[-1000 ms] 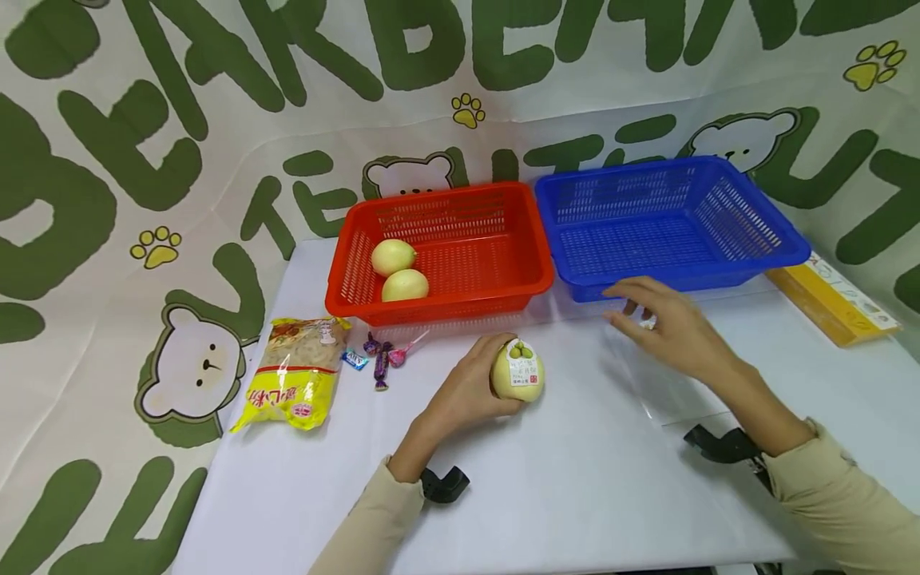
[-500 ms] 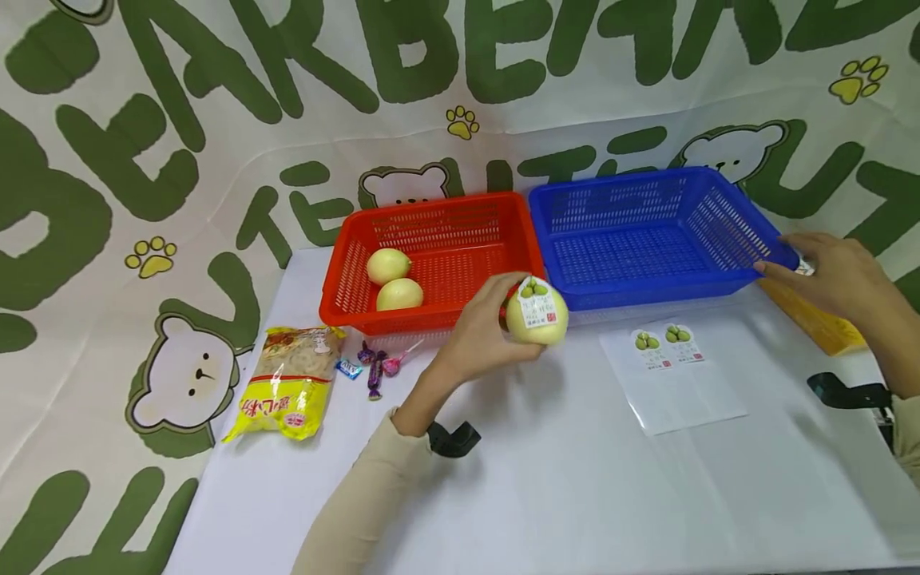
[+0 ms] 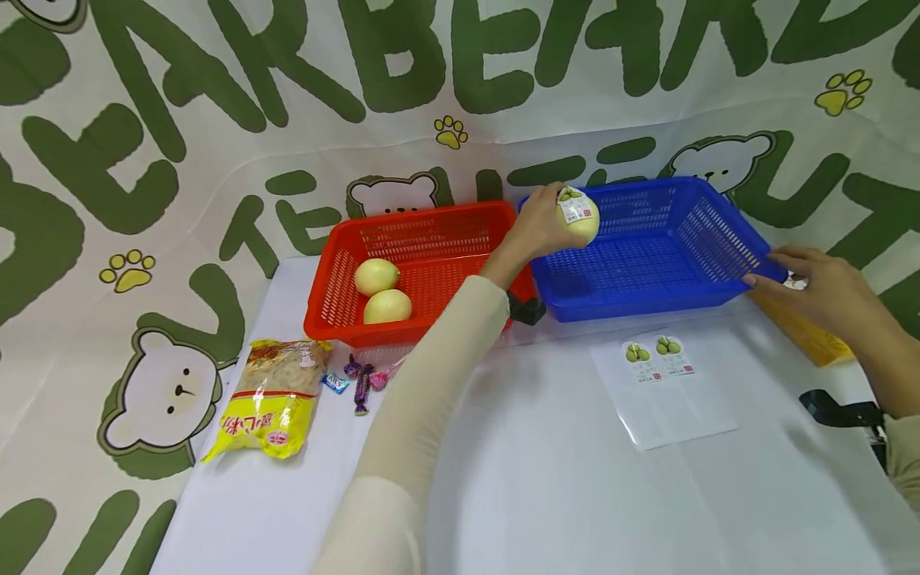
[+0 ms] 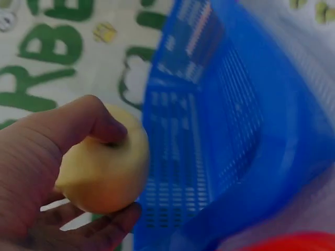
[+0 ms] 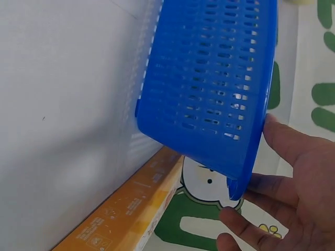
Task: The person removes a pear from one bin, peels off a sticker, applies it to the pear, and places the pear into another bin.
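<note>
My left hand holds a round, pale yellow fruit over the left end of the blue basket. A white label with printed green fruits sticks to it. In the left wrist view, thumb and fingers curl around the fruit, beside the basket's slotted wall. My right hand pinches the right front corner of the blue basket. The right wrist view shows its thumb on the rim and fingers behind. Two more pale fruits lie at the left in the red basket.
A label sheet with two stickers lies in front of the blue basket. An orange box lies under its right end. At left are a yellow food bag and several wrapped candies. A printed cloth hangs behind.
My left hand has lifted the labelled fruit off the table and carried it forward and right to the blue basket. My right hand has moved right and taken hold of that basket's corner.
</note>
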A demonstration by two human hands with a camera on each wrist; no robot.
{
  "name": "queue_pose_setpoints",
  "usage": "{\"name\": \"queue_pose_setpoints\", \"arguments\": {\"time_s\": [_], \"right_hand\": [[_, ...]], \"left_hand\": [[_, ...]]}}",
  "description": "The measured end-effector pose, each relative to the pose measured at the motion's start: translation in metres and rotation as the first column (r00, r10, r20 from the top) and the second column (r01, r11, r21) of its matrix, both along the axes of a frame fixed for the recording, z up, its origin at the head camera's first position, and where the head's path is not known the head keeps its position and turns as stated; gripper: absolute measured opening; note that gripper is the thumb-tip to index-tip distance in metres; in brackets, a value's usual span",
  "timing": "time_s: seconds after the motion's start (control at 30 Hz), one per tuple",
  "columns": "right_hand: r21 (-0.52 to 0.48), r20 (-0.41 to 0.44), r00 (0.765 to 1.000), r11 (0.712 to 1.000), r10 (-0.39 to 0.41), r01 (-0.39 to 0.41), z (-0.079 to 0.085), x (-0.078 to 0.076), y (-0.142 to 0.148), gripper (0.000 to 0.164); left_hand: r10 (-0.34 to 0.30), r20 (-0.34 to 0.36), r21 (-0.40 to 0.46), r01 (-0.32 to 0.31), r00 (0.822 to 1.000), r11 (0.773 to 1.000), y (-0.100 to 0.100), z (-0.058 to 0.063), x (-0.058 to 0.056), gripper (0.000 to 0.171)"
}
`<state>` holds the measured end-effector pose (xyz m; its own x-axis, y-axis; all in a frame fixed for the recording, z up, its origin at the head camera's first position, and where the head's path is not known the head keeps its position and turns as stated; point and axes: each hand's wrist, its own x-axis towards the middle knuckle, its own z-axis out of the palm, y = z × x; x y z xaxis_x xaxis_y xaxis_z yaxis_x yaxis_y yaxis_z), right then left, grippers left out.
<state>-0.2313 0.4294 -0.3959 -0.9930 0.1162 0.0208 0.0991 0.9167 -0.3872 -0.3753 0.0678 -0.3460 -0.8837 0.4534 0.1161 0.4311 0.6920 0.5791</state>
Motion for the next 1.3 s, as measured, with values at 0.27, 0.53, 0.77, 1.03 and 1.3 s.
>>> {"name": "queue_pose_setpoints", "arguments": {"time_s": [0.27,0.53,0.77,1.03,1.3], "right_hand": [[-0.068,0.038,0.997,0.996,0.06,-0.057,-0.012,0.004,-0.017,0.081],[-0.082,0.029,0.997,0.995,0.066,-0.063,-0.024,0.012,-0.031,0.081],[-0.088,0.023,0.999,0.996,0.023,-0.021,-0.024,0.014,-0.036,0.081],[-0.074,0.024,0.999,0.997,-0.03,0.032,-0.02,0.01,-0.032,0.083],[-0.003,0.0,0.995,0.995,-0.096,0.096,-0.011,0.003,-0.01,0.083]], "left_hand": [[0.059,-0.008,-0.352,-0.058,0.998,0.934,0.01,-0.026,-0.028,0.088],[0.048,-0.077,-0.656,-0.087,0.996,0.75,0.009,-0.05,-0.027,0.067],[0.037,-0.048,-0.71,-0.06,0.998,0.702,0.008,-0.046,-0.02,0.067],[-0.079,-0.016,-0.422,0.065,0.997,0.904,-0.006,-0.005,-0.015,0.077],[-0.082,-0.182,-0.03,0.077,0.98,0.997,-0.087,0.017,0.017,0.048]]}}
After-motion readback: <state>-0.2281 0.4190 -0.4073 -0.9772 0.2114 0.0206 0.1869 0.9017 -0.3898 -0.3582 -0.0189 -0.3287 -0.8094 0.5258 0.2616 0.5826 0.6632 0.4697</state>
